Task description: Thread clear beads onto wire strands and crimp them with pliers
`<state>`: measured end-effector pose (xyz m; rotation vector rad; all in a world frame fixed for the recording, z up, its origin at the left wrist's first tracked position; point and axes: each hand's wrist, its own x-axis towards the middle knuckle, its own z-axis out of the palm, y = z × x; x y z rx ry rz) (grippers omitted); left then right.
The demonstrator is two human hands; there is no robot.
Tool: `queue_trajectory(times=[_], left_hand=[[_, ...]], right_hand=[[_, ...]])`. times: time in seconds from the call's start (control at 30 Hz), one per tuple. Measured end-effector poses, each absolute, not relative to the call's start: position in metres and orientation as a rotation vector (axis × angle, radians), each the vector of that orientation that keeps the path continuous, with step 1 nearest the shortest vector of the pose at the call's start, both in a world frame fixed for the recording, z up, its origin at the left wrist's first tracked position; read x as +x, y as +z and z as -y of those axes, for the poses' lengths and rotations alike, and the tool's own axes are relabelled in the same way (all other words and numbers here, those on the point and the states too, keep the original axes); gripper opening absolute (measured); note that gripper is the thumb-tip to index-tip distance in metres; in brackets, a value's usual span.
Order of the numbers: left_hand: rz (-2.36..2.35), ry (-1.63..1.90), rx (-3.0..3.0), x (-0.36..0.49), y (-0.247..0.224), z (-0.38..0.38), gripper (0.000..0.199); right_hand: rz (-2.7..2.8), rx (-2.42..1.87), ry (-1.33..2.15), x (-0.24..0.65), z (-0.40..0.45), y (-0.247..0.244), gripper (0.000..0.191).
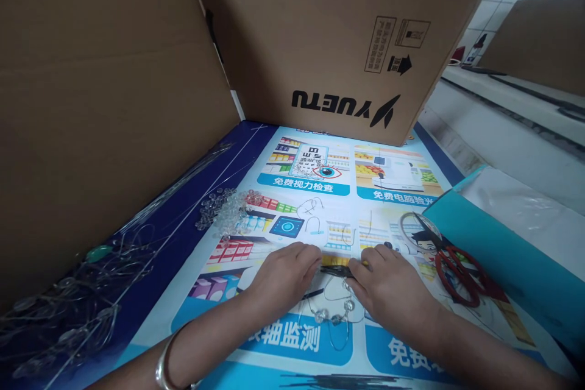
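My right hand (388, 283) is closed around a pair of dark pliers (337, 270), whose jaws point left toward my other hand. My left hand (290, 271) pinches at the tips of the pliers, on what looks like the end of a beaded wire (336, 319); the fingertips hide the exact grip. Thin wire loops with a few clear round beads hang below the pliers, between the two hands. Scissors with red handles (461, 274) lie to the right of my right hand, by a coil of pale wire.
A heap of clear beads (228, 210) lies at the left, beyond my left hand. Tangled beaded wires (82, 298) rest along the left cardboard wall (100, 73). Cut straight wires (342, 381) lie at the front edge. A teal box (503, 250) stands right, a printed carton (329, 30) behind.
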<state>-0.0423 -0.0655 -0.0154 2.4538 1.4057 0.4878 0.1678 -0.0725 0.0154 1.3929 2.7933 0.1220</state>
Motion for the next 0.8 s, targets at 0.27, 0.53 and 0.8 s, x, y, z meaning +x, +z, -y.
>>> queue_trajectory(times=[0.27,0.53,0.8], left_hand=[[-1.298,0.66,2.285,-0.0452,-0.0173,0.0646,0.016],[-1.208,0.774,2.124,-0.0453,-0.0202,0.0632,0.012],[-1.282,0.66,2.184,-0.0463,-0.0182,0.064,0.013]], right_hand=[[-2.796,1.378,0.144,0.1669,0.0738,0.0163,0.019],[-2.799,1.377,0.168,0.1668,0.0745,0.016,0.018],[-2.801,1.378,0.152,0.1669,0.0753,0.0155,0.019]])
